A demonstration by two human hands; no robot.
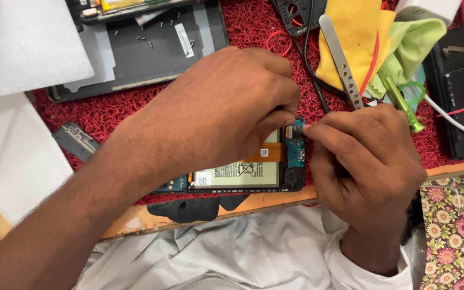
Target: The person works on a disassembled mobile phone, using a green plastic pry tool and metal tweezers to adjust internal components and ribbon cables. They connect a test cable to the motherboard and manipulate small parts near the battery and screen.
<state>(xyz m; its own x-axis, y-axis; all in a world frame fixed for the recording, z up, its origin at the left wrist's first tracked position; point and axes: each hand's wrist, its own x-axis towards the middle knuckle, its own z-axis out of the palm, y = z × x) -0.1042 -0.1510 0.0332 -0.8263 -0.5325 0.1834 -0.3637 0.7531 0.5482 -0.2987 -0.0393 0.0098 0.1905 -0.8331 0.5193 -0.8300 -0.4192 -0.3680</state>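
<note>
Left hand [226, 107] is pinching the opened phone [243, 174]; right hand [366, 161] is gripping a thin tool at its small board [296, 145], back cover [140, 51] already off.

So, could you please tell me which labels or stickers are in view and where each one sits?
Battery label: pale rectangle with dark print, inside the opened phone, under the left hand.
Small white sticker: square, on the orange flex strip.
White strip sticker: narrow, on the grey back cover, top left.

Red looped mat [135, 115] on prob. wooden bench edge [275, 201], floral-print cloth [455, 225] at right.
</note>
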